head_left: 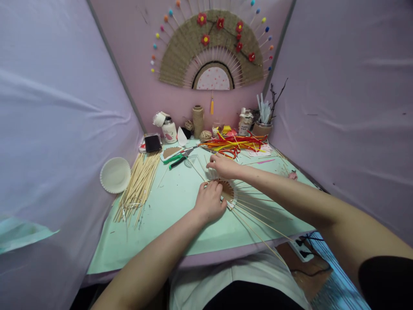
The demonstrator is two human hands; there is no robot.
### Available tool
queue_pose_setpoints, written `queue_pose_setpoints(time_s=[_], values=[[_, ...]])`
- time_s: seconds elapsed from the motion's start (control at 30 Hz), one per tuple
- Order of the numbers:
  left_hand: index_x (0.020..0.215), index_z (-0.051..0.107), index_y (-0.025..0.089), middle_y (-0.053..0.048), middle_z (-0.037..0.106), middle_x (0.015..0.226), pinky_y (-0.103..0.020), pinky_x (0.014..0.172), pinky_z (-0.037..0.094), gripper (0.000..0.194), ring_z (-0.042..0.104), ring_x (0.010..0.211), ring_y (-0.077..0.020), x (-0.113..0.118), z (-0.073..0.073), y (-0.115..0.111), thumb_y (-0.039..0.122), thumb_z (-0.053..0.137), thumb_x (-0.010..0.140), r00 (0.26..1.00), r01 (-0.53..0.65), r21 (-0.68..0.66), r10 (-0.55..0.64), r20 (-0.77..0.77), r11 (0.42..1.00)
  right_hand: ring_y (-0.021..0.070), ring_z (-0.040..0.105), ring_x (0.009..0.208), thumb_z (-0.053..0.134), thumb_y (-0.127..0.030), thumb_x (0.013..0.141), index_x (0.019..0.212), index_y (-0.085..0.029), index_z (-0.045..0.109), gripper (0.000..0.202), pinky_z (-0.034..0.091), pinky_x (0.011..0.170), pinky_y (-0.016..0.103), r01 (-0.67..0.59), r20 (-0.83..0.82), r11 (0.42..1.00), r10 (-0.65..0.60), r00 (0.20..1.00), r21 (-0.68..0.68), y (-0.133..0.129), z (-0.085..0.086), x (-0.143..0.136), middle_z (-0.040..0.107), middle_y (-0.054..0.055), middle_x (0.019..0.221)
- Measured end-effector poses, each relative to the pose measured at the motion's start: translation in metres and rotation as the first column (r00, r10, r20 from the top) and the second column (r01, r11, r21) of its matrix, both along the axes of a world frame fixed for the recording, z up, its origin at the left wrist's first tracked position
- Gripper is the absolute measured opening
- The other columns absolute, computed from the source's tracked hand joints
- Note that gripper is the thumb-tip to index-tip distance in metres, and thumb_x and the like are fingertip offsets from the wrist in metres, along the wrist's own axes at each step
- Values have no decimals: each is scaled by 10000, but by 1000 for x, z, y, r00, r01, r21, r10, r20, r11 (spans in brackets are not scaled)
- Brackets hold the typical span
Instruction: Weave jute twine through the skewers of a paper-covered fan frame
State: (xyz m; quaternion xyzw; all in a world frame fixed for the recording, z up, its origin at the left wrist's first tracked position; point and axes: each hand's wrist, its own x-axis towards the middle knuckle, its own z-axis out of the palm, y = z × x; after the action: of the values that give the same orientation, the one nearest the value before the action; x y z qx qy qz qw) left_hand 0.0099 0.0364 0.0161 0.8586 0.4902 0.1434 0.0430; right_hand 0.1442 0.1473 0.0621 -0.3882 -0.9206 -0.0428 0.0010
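Observation:
My left hand [209, 201] rests palm down on a half-round paper piece with a brown cardboard centre [228, 189], pressing it to the green table [167, 215]. Thin bamboo sticks [258, 206] fan out from that piece toward the right and toward me. My right hand [222, 165] sits just beyond it, fingertips pinching at the far rim where a stick [197, 169] runs off to the left. What lies under the left palm is hidden.
A loose heap of bamboo sticks [138, 185] lies at the left, beside a white paper plate [115, 174]. Green-handled scissors [177, 159], coloured strips [235, 144], twine rolls and jars [198, 120] crowd the back. A finished fan [213, 47] hangs on the wall.

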Motion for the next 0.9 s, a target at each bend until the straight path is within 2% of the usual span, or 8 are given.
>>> queue_pose_setpoints(time_s=[0.13, 0.23, 0.43, 0.57, 0.7, 0.9], values=[[1117, 541, 176, -136, 538, 1371, -440, 1088, 295, 310, 468, 1289, -246, -1, -1, 0, 296, 497, 835, 1000, 7, -1, -7, 14, 1000, 254, 477, 1061, 444, -48, 870, 1221, -183, 638, 423, 401, 874, 345, 95, -110, 995, -90, 990, 38, -2, 10, 22, 573, 134, 1162], [1173, 533, 174, -134, 527, 1398, -441, 1091, 290, 362, 462, 1303, -245, -1, -2, 0, 305, 491, 839, 1000, 8, -9, -8, 25, 1000, 256, 487, 1043, 418, -27, 866, 1202, -165, 649, 431, 398, 897, 359, 160, -157, 987, -153, 976, 33, -14, 15, 45, 598, 137, 1127], [1197, 539, 154, -149, 533, 1393, -456, 1094, 279, 393, 470, 1297, -260, 0, -2, 2, 304, 485, 838, 1000, 12, -16, -12, 24, 1000, 254, 530, 1035, 477, -92, 874, 1124, -169, 677, 329, 417, 928, 377, 152, -219, 984, -169, 961, -93, -63, 10, 89, 638, 126, 1092], [1185, 545, 162, -144, 542, 1382, -455, 1095, 280, 380, 478, 1287, -258, 0, -1, 3, 308, 501, 837, 999, 23, -23, -22, 31, 999, 259, 534, 1071, 497, -150, 891, 1131, -178, 656, 290, 422, 960, 403, 187, -316, 970, -228, 921, -155, -97, 5, 108, 640, 115, 1122], [1194, 537, 165, -139, 539, 1387, -457, 1088, 288, 378, 471, 1296, -253, -1, -1, 3, 310, 497, 847, 999, 30, -29, -28, 41, 999, 262, 536, 1090, 484, -193, 912, 1125, -180, 647, 269, 431, 965, 417, 221, -379, 953, -287, 880, -208, -119, 5, 113, 642, 112, 1125], [1137, 549, 176, -121, 567, 1351, -452, 1067, 307, 324, 492, 1271, -244, -1, 0, 3, 316, 502, 849, 999, 28, -16, -27, 42, 999, 253, 547, 1088, 503, -160, 894, 1107, -188, 659, 265, 433, 962, 411, 165, -406, 965, -238, 882, -205, -126, 11, 98, 651, 110, 1102]])
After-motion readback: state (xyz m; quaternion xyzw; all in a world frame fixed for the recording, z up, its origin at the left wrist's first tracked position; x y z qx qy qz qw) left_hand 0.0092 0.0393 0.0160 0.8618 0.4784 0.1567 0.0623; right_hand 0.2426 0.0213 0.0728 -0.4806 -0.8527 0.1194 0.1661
